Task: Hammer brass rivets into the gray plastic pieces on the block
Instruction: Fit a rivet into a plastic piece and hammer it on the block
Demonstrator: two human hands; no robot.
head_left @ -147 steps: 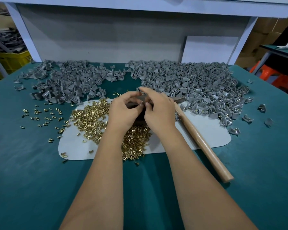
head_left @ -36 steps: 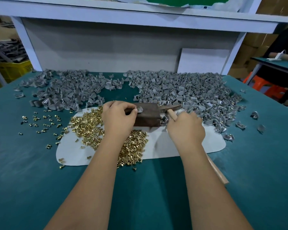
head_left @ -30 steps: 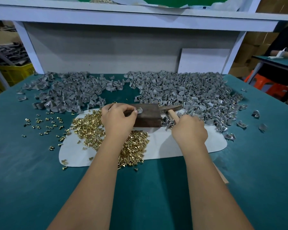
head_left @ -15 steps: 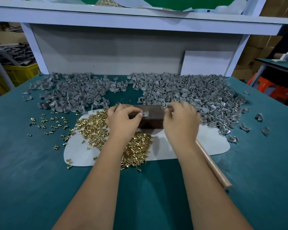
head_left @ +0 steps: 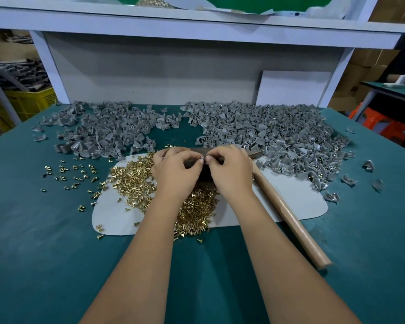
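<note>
My left hand [head_left: 175, 169] and my right hand [head_left: 232, 171] meet fingertip to fingertip over the dark block [head_left: 205, 175], which they mostly hide. Both pinch one small gray plastic piece [head_left: 202, 158] on top of it. Whether a rivet is in the piece cannot be made out. A heap of brass rivets [head_left: 131, 176] lies on the white mat [head_left: 290, 197], partly under my left wrist. The hammer [head_left: 290, 220] lies loose on the mat to the right of my right hand, its wooden handle pointing toward me.
Two big piles of gray plastic pieces [head_left: 267, 132] [head_left: 103, 134] cover the back of the green table. Loose rivets [head_left: 73, 171] are scattered at the left. A gray back panel with a white board [head_left: 292, 87] and a shelf closes the far side.
My right hand let go of the hammer handle, leaving it on the mat, and moved left to join my left hand at the piece on the block.
</note>
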